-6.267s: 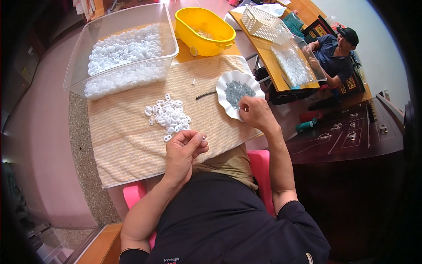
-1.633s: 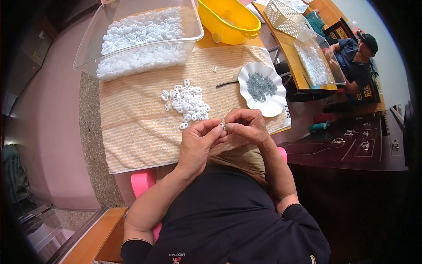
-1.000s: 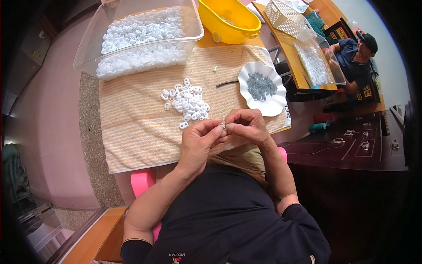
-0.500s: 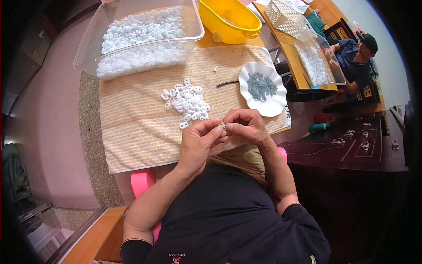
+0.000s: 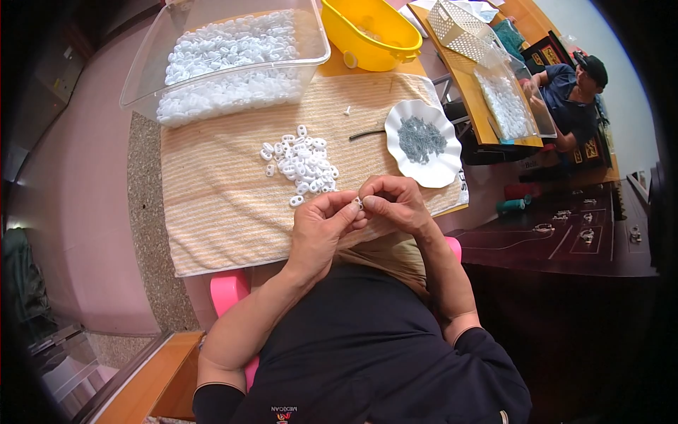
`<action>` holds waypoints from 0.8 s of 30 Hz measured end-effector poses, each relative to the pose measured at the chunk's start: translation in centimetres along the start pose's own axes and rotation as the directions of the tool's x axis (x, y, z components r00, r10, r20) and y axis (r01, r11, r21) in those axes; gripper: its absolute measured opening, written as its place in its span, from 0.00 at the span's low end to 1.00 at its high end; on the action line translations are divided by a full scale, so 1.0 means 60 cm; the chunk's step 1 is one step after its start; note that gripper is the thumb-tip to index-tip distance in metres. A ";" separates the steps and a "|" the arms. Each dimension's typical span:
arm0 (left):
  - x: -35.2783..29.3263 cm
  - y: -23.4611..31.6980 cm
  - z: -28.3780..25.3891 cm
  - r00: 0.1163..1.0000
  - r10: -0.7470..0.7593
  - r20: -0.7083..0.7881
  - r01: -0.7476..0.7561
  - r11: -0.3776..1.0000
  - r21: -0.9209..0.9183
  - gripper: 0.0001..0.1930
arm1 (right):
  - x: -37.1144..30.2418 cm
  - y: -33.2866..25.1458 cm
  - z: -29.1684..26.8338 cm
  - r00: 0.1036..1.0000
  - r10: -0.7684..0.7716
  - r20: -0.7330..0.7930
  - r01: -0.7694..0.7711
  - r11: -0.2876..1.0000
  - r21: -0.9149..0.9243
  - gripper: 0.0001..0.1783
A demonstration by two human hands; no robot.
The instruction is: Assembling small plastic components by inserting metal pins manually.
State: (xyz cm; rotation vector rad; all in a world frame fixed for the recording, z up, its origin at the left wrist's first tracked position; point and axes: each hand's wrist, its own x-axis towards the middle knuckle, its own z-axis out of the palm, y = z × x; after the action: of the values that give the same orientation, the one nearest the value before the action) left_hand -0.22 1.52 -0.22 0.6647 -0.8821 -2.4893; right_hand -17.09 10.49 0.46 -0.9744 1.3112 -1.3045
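Note:
Low over the near edge of the towel, my left hand (image 5: 319, 232) and my right hand (image 5: 397, 203) meet fingertip to fingertip. Both are closed in a pinch on one small white plastic piece (image 5: 359, 203), mostly hidden by the fingers. Just beyond my left hand lies a loose pile of white oval two-hole plastic pieces (image 5: 305, 164). Past my right hand, a white plate with a wavy rim (image 5: 441, 169) holds a heap of tiny grey parts (image 5: 421, 139), too fine to make out singly. Between pile and plate lie a thin dark rod (image 5: 366, 133) and a tiny white part (image 5: 347, 111).
A striped towel (image 5: 212, 212) covers the table. At the back stand a clear bin (image 5: 319, 53) full of white pieces and a yellow tub (image 5: 339, 32). On the right, a person (image 5: 571, 106) sits by another table with a perforated basket (image 5: 459, 32) and a second bin (image 5: 542, 127).
My hands keep the same pinch with barely any movement. The whole view has shifted very slightly; the pile, plate and bins look unchanged.

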 end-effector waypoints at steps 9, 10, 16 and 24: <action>0.000 -0.002 -0.001 1.000 -0.002 -0.024 0.002 1.000 -0.018 0.09 | 0.002 0.004 0.002 1.000 0.007 -0.002 -0.007 0.999 -0.036 0.05; 0.000 -0.002 -0.001 1.000 0.005 -0.025 -0.005 1.000 -0.014 0.09 | 0.001 0.004 0.002 1.000 0.009 -0.010 -0.009 0.999 -0.039 0.05; 0.000 -0.003 -0.002 0.999 0.020 -0.036 -0.021 1.000 -0.009 0.09 | 0.001 0.005 0.008 0.999 -0.005 -0.036 0.003 0.998 -0.064 0.06; -0.002 -0.002 -0.002 0.998 0.027 -0.049 -0.027 1.000 0.002 0.09 | 0.002 0.004 0.011 0.999 -0.009 -0.034 0.006 0.996 -0.085 0.07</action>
State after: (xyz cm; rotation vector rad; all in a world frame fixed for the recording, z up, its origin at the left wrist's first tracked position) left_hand -0.11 1.61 -0.38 0.7066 -0.8695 -2.4379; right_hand -16.44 10.29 0.25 -1.0203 1.4004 -1.2851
